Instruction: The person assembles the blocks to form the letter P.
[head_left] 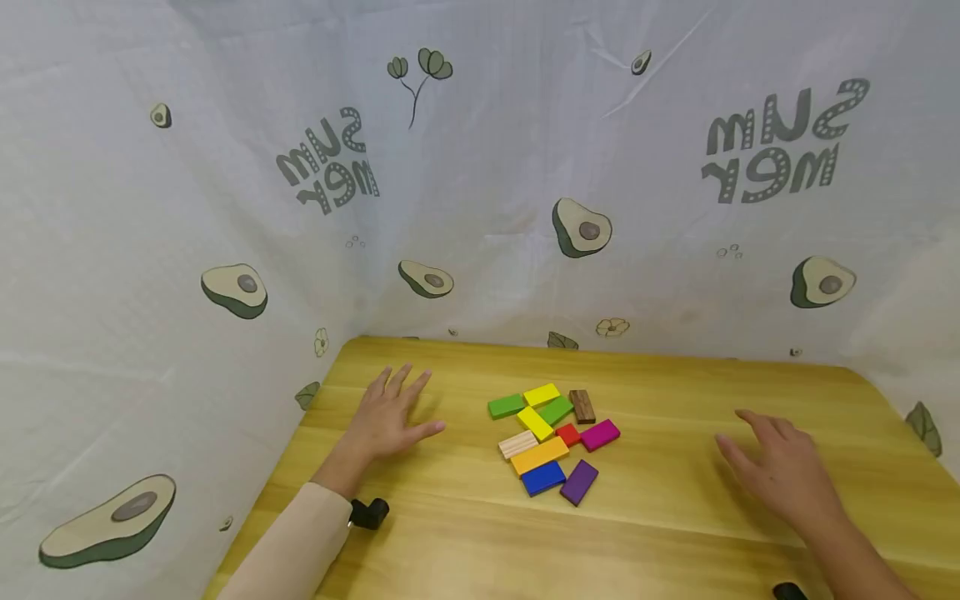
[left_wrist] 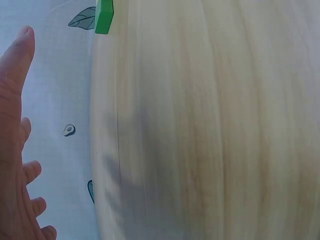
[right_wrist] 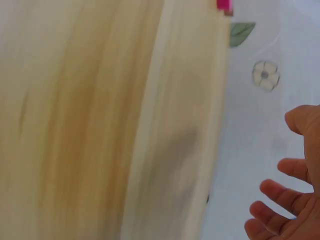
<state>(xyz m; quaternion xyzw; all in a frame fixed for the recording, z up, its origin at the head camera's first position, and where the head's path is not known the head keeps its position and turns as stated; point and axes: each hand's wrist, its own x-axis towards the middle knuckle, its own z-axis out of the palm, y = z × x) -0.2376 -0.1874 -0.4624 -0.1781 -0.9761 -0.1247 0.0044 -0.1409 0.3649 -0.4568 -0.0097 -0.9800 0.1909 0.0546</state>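
My left hand (head_left: 387, 421) hovers over the left part of the table with its fingers spread, holding nothing. On the far right my right hand (head_left: 780, 467) is also bare of any object, fingers loosely bent. Between them lies a loose cluster of coloured blocks: a green block (head_left: 506, 407) nearest the left hand, a yellow block (head_left: 542, 395), a brown block (head_left: 582, 407), a red block (head_left: 568, 434), a magenta block (head_left: 601, 436), an orange block (head_left: 540, 456), a blue block (head_left: 543, 478), a purple block (head_left: 580, 482) and a striped pale wood block (head_left: 517, 444).
The wooden table (head_left: 450, 542) has rounded far corners. A white cloth (head_left: 495, 167) printed with avocados and lettering hangs behind it and along the left side. A black wrist strap piece (head_left: 370, 513) shows by the left sleeve (head_left: 300, 542).
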